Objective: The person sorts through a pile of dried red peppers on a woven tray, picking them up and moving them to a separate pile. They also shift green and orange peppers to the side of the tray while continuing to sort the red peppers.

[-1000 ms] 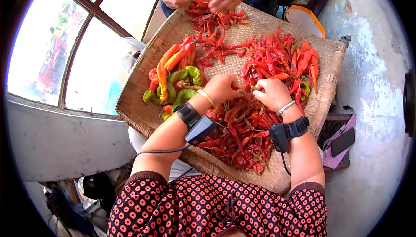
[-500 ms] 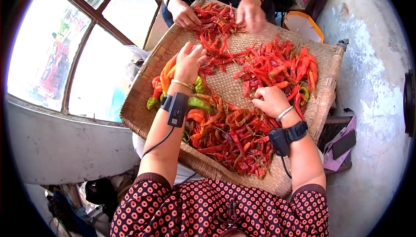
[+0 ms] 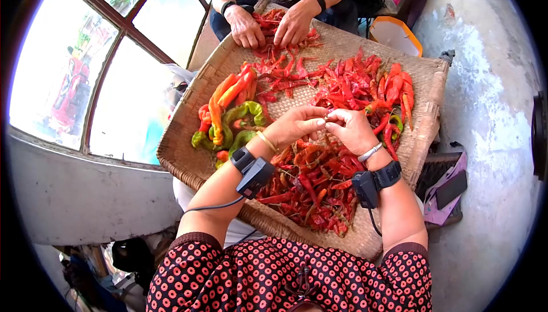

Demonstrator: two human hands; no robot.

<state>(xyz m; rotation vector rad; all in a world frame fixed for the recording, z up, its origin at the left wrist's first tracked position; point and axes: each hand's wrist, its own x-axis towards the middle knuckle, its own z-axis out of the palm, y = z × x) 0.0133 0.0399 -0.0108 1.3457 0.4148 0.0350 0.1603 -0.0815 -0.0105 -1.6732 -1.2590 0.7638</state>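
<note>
A woven basket tray (image 3: 419, 146) bears several heaps of peppers. My left hand (image 3: 299, 125) and my right hand (image 3: 352, 131) meet fingertip to fingertip over the middle, both pinched; whatever lies between the fingertips is too small to make out. Below them spreads a heap of dark red dried peppers (image 3: 311, 189). Beyond my right hand is a brighter red heap (image 3: 348, 81). Orange peppers (image 3: 231, 89) and curled green peppers (image 3: 242, 112) lie on the left side of the tray.
Across the tray, a co-worker's two hands (image 3: 271, 31) touch red peppers at the far corner. Windows (image 3: 137, 72) stand at the left, a rough wall (image 3: 485, 95) at the right. An orange-rimmed container (image 3: 398, 35) is behind the tray.
My left hand has come down and right to meet my right hand, which has shifted slightly up. The green and orange peppers are more visible. The co-worker's hands have drawn together.
</note>
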